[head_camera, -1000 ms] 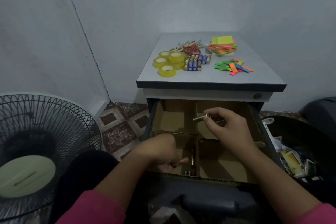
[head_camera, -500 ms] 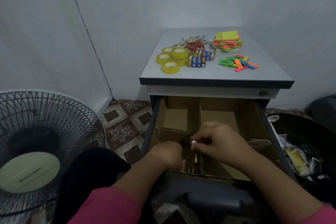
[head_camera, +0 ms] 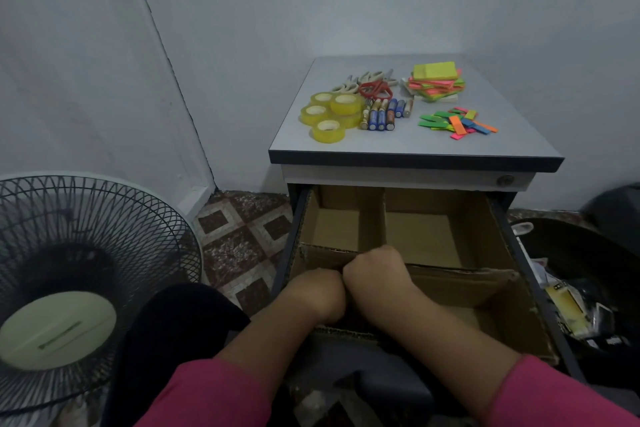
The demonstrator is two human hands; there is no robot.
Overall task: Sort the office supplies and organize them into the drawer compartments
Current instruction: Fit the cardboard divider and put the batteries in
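Your left hand (head_camera: 317, 291) and right hand (head_camera: 375, 272) sit knuckle to knuckle, touching, down in the near-left compartment of the drawer (head_camera: 498, 305). Their fingers are hidden below the knuckles, so you cannot tell whether they hold anything or how wide they are. The batteries (head_camera: 381, 116) lie side by side on the counter (head_camera: 415, 146) at 12 o'clock from your hands, long axes running toward and away from you. Tape rolls (head_camera: 329, 116) lie flat at their 9 o'clock, scissors (head_camera: 374, 87) just behind, sticky-note pads (head_camera: 434, 81) and colored tabs (head_camera: 455, 123) at their 3 o'clock.
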